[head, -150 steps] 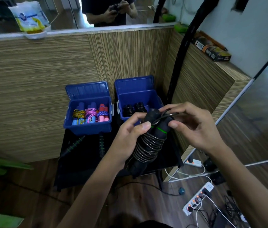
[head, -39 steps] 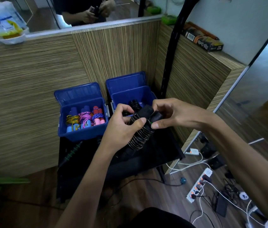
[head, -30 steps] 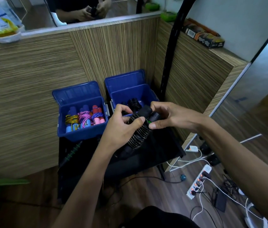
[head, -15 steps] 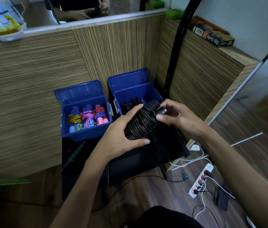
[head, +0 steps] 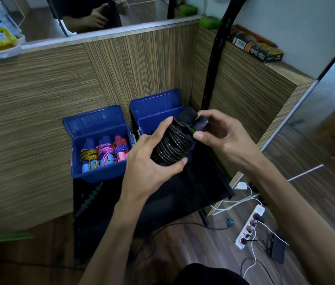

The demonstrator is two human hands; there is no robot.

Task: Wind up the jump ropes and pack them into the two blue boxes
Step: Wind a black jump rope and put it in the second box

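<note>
A black jump rope (head: 174,145), its cord wound around the two handles, is held in front of the right blue box (head: 156,112). My left hand (head: 152,161) grips the wound bundle from below and the side. My right hand (head: 218,134) pinches the upper handle ends. The right box stands open, its inside mostly hidden behind my hands. The left blue box (head: 98,128) is open too and holds several wound ropes with blue, pink and red handles. Another black and green handle (head: 91,199) lies on the black table (head: 199,182).
Wood-grain partitions wall in the table at the back and right. A black pole (head: 213,68) rises behind the right box. On the floor at right lie a power strip (head: 248,229), cables and an adapter. A black box (head: 255,48) rests on the ledge.
Since the oldest frame the wound rope has been carried forward and lowered toward the right box, tilting flatter. My left hand shifted from the upper end to wrap the coils.
</note>
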